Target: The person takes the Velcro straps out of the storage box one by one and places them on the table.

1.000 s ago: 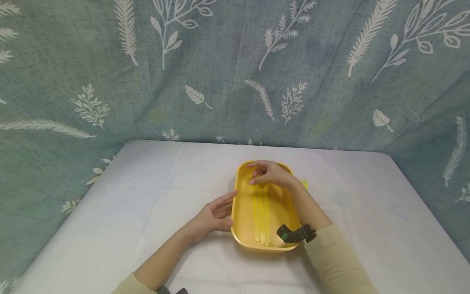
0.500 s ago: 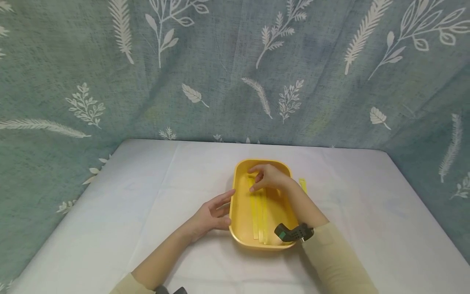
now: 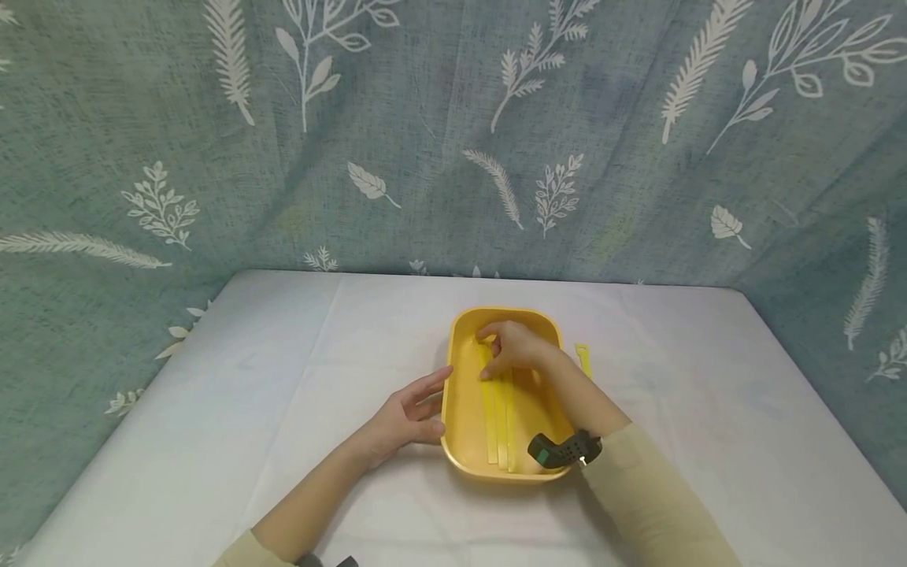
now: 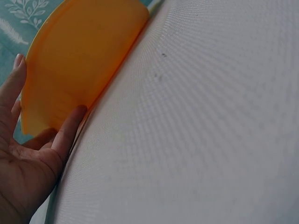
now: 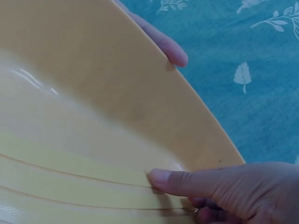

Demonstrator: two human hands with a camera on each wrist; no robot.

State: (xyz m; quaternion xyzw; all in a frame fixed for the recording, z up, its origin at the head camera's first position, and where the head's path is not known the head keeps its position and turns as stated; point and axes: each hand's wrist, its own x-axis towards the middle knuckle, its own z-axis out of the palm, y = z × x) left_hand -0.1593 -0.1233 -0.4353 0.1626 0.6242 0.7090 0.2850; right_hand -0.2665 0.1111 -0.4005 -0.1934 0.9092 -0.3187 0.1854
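A yellow tray (image 3: pixel 464 441) with rounded corners stands on the table. Flat yellow strips lie side by side along its floor. My right hand (image 3: pixel 513 346) reaches into the far half, thumb and bent fingers at the far end of the leftmost strip (image 3: pixel 490 433). Seen from the right wrist, the thumb (image 5: pixel 187 182) lies on a strip while the other fingers curl below, partly hidden. My left hand (image 3: pixel 404 417) touches the tray's left outer side with spread fingers. In the left wrist view, its fingertips rest against the tray wall (image 4: pixel 79 51).
Another yellow strip (image 3: pixel 583 358) with a hole near its end lies on the table right of the tray, partly behind my right forearm. A white cloth (image 3: pixel 340 346) covers the table. Behind it hangs a blue-green leaf-patterned curtain (image 3: pixel 425 134).
My right hand has come down and slightly nearer inside the tray, the thumb sliding along the leftmost strip. That strip's far end now shows. My left hand keeps its place at the tray's side.
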